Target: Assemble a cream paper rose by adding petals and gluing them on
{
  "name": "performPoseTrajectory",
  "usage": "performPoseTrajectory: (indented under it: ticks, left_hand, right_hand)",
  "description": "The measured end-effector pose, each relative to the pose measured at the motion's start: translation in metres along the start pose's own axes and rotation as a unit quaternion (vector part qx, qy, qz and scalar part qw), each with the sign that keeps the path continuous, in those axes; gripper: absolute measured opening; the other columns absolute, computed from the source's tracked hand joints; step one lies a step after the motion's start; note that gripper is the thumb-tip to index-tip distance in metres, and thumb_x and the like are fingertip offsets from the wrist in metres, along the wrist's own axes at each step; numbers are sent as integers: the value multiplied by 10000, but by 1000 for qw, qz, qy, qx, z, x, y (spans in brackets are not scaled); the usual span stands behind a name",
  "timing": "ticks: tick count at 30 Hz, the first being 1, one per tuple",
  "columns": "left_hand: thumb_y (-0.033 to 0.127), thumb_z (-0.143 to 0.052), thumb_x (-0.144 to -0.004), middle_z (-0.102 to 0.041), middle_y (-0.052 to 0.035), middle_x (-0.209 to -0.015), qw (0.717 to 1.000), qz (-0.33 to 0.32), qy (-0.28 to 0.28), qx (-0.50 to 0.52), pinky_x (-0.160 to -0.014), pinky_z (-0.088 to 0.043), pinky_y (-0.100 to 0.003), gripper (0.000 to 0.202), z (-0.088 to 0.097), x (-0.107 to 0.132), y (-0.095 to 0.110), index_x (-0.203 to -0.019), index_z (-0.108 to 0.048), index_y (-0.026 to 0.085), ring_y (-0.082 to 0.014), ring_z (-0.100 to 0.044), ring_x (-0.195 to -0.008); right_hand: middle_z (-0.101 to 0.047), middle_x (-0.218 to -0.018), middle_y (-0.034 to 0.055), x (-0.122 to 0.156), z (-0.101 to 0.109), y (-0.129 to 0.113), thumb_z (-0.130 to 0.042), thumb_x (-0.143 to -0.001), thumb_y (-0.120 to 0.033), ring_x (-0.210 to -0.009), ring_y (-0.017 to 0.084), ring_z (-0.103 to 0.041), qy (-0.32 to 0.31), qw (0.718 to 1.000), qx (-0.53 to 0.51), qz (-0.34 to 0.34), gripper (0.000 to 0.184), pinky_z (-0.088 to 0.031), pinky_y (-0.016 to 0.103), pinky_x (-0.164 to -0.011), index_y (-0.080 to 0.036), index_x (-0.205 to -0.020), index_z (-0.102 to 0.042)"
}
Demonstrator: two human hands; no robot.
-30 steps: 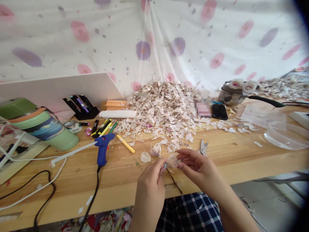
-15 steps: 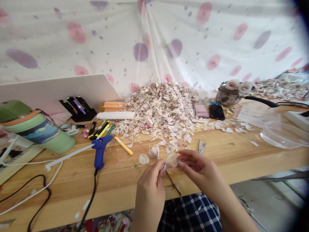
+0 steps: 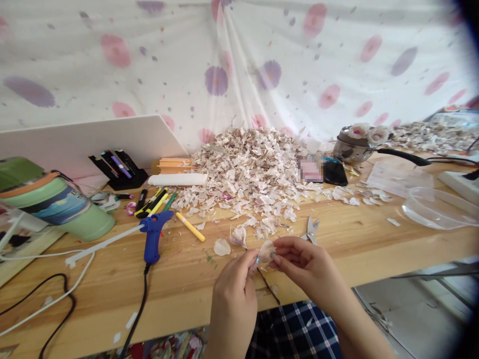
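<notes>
Pinched between both hands: left hand (image 3: 235, 281) has thumb and finger together on one side of a pale, papery petal (image 3: 267, 251), right hand (image 3: 305, 262) is clamped on the other side. It's held up just over the near part of a light wooden table (image 3: 108, 304).

Going left to right on that table: green bottle (image 3: 62, 204) tipped over at a slant, black pen stand (image 3: 119, 172), blue glue gun (image 3: 152, 239) with a white stick in its back, yellow marker (image 3: 191, 227), then a big heap of dried petals (image 3: 250, 164) against a white curtain (image 3: 160, 65) with pink and purple flowers. Scissors (image 3: 311, 231) lie open just beyond the right hand, then a dark phone (image 3: 336, 173), a metal saucepan (image 3: 352, 147) with white roses on top, and a clear plastic dish (image 3: 439, 212). Pale floor (image 3: 407, 309) shows at lower right.

Writing: bottle has some dark lettering, can't read it. Pink patch left of the phone is pixelated.

Petal's broad edge faces up and away from the person, toward the heap. Long axis looks steep with a slight rightward lean, but fingers cover part of it.
</notes>
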State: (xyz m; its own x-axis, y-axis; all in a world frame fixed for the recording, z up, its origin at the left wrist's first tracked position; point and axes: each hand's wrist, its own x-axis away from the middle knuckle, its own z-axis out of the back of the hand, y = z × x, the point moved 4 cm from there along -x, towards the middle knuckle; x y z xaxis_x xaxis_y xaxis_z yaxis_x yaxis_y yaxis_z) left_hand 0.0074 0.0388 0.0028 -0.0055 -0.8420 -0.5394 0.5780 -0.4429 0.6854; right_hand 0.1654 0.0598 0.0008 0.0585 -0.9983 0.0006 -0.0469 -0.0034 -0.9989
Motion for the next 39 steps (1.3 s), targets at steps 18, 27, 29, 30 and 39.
performPoseTrajectory:
  ticks: [18, 27, 29, 30, 39]
  left_hand:
    - [269, -631, -844, -745, -50, -962, 993, 92, -9, 78, -733, -555, -269, 253, 3, -6, 4, -1091, -663, 222, -188, -697, -839]
    - [137, -577, -879, -718, -29, -817, 1000, -11, 7, 23, -723, -497, -263, 123, -5, -6, 7, -890, -680, 204, -164, -652, -769]
    - [125, -583, -875, -718, -21, -819, 999, -18, 17, 26, -714, -495, -249, 122, -6, -4, 6, -904, -670, 205, -153, -650, -763]
    - [126, -584, -875, -717, -18, -814, 999, -18, 22, 29, -707, -497, -244, 119, -6, -4, 6, -905, -666, 207, -150, -650, -755]
    - [147, -587, -871, -721, -16, -806, 998, -8, 51, 28, -695, -496, -240, 103, -7, -1, 6, -885, -668, 209, -154, -654, -731]
  right_hand:
    - [-737, -742, 46, 5, -5, -6, -691, -787, -447, -677, 175, -687, -71, 997, 10, -26, 284, -566, 280, -653, -187, -883, -755]
    - [-746, -754, 39, 5, -9, 0, -656, -816, -349, -697, 169, -684, -52, 998, 10, -38, 198, -546, 257, -672, -202, -872, -775]
    - [-741, -728, 35, 5, -10, -1, -657, -813, -350, -670, 161, -681, -51, 998, 5, -44, 197, -547, 250, -651, -199, -854, -777]
    - [-739, -720, 34, 5, -10, -2, -657, -813, -351, -661, 158, -679, -53, 997, 1, -47, 198, -546, 245, -640, -199, -849, -777]
    - [-741, -750, 47, 8, -12, -7, -659, -811, -474, -669, 149, -674, -83, 994, -20, -67, 312, -542, 236, -636, -196, -896, -773]
